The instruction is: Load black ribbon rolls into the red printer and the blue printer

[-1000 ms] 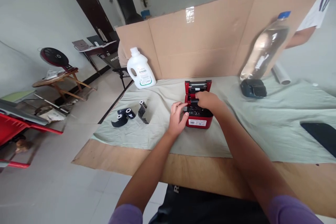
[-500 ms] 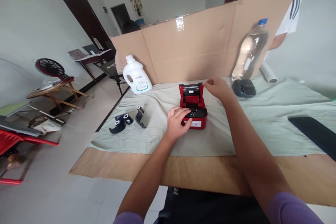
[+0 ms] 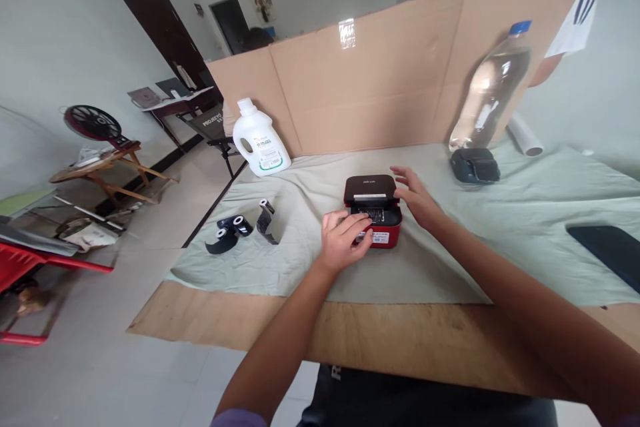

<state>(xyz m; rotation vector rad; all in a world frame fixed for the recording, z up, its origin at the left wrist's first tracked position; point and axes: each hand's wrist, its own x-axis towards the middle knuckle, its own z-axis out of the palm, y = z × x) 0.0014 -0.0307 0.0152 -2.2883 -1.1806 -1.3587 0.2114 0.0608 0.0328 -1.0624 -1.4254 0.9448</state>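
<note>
A small red printer (image 3: pixel 376 235) with a dark lid stands on the pale green cloth (image 3: pixel 450 260), its lid down. My left hand (image 3: pixel 344 240) rests on the printer's front left corner, fingers curled over its top panel. My right hand (image 3: pixel 416 195) hovers at the printer's right side by the lid, fingers spread and holding nothing. Two black ribbon rolls (image 3: pixel 231 229) and a loose strip of dark film (image 3: pixel 267 220) lie on the cloth to the left.
A white detergent jug (image 3: pixel 259 140) stands at the back left before a cardboard screen (image 3: pixel 370 80). A clear water bottle (image 3: pixel 487 90), a dark blue device (image 3: pixel 474 165) and a white roll (image 3: pixel 525 135) sit at the back right. A black phone (image 3: pixel 605 247) lies far right. Another person stands behind the screen.
The printer's lid, open before, is now shut. My right hand went from inside the printer to the lid's top and then down to its right side. My left hand stayed at the front.
</note>
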